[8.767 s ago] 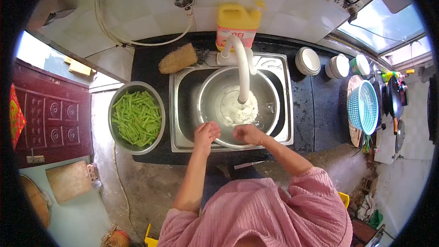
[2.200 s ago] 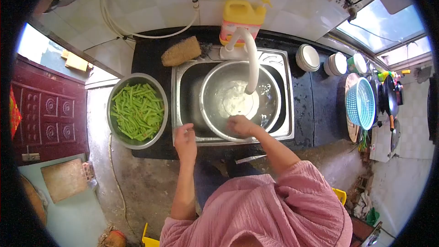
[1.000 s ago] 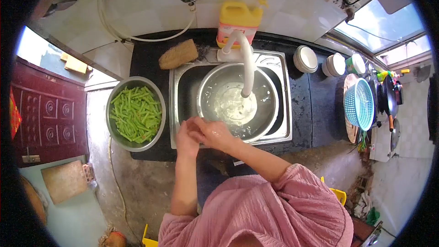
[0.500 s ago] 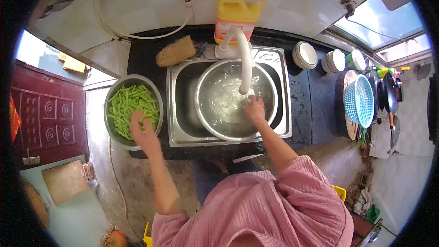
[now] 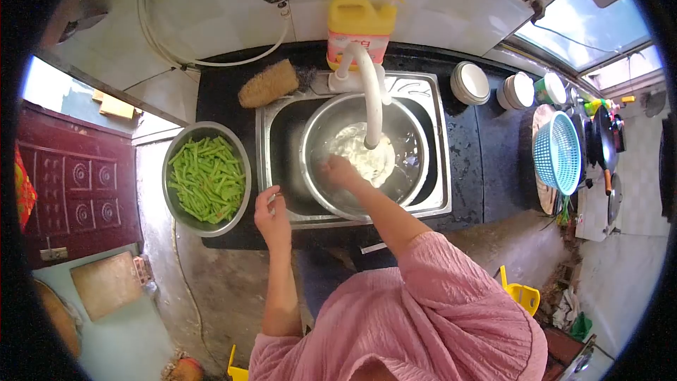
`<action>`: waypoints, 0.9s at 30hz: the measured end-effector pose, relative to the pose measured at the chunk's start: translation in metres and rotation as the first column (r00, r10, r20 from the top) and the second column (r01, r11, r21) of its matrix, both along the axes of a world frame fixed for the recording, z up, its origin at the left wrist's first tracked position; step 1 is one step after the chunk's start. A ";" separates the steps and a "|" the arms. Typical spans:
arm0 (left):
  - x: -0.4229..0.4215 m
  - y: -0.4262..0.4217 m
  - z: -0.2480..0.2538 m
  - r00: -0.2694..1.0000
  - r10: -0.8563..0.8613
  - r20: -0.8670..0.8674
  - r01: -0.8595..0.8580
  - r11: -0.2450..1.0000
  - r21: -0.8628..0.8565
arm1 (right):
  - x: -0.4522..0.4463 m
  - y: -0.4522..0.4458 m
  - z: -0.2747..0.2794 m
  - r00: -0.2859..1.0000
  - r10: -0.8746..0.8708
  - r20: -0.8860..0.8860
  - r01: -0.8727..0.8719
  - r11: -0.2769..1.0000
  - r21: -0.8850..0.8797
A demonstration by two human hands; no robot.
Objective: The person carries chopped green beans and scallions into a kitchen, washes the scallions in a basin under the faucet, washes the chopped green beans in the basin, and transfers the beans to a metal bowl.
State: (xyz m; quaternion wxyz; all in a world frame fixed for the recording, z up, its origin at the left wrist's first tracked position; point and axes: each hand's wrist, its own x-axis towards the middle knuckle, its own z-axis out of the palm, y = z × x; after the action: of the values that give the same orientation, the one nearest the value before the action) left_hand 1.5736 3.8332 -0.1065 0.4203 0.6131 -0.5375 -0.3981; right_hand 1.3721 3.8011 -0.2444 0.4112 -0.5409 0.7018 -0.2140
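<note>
A large steel basin (image 5: pixel 307 187) of water stands in the right part of the sink (image 5: pixel 278 222). White, churning water (image 5: pixel 363 155) lies beneath the pale faucet (image 5: pixel 372 109). My right hand (image 5: pixel 340 171) is inside the basin's left side, at the water; motion blur hides its fingers and whatever they may hold. Over the sink's front left corner is my left hand (image 5: pixel 271 210), fingers bent and slightly apart, with nothing visible in them. Left of it sits a steel bowl (image 5: pixel 245 201) full of cut green beans (image 5: pixel 204 176).
Behind the sink are a yellow jug (image 5: pixel 360 25) and a brown sponge-like block (image 5: pixel 268 85). White tubs (image 5: pixel 470 83), a blue basket (image 5: pixel 557 152) and a wok (image 5: pixel 601 137) line the right counter. Yellow stool parts (image 5: pixel 520 292) show near my body.
My left hand has left the green beans and moved right to the sink's corner. My right hand has gone left across the basin. The water under the faucet has turned white and churning.
</note>
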 end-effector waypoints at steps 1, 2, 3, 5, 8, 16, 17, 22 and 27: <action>0.001 0.000 -0.001 1.000 0.003 -0.007 -0.003 1.000 0.001 | 0.010 0.005 0.002 0.995 -0.091 -0.038 0.094 0.993 0.066; 0.000 0.000 -0.001 1.000 -0.003 -0.012 0.003 1.000 0.015 | 0.013 0.007 0.016 0.998 -0.052 -0.033 0.054 0.995 0.080; -0.001 0.001 0.000 1.000 -0.009 -0.018 0.009 1.000 0.028 | 0.016 0.008 0.037 1.000 -0.011 -0.027 0.014 0.995 0.094; -0.003 0.002 0.000 0.999 -0.016 -0.035 0.018 0.999 0.042 | 0.021 0.010 0.022 0.999 0.036 -0.038 -0.033 0.996 0.080; -0.006 0.005 -0.007 0.997 -0.026 -0.073 0.030 0.998 0.053 | 0.027 0.016 0.031 0.997 0.054 -0.056 -0.050 0.997 0.064; -0.018 0.006 -0.024 0.830 0.166 -0.532 0.102 0.893 0.438 | 0.022 0.049 0.043 0.992 -0.034 0.119 0.040 0.998 -0.049; -0.020 0.005 -0.023 0.793 0.211 -0.572 0.119 0.866 0.486 | 0.024 0.052 0.056 0.983 -0.081 0.167 0.097 0.991 -0.089; -0.026 0.002 -0.046 0.476 0.505 -0.720 0.261 0.701 0.664 | 0.047 0.058 0.141 0.976 0.176 0.125 -0.129 0.941 -0.313; -0.025 0.000 -0.045 0.429 0.496 -0.755 0.264 0.730 0.630 | 0.005 0.025 0.097 0.978 -0.172 -0.119 0.129 0.943 -0.306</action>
State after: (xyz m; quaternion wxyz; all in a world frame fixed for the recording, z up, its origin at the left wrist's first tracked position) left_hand 1.5484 3.8328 -0.1515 0.4156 0.4504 0.0007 -0.7902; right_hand 1.3776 3.8266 -0.1470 0.2560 -0.5551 0.7290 -0.3081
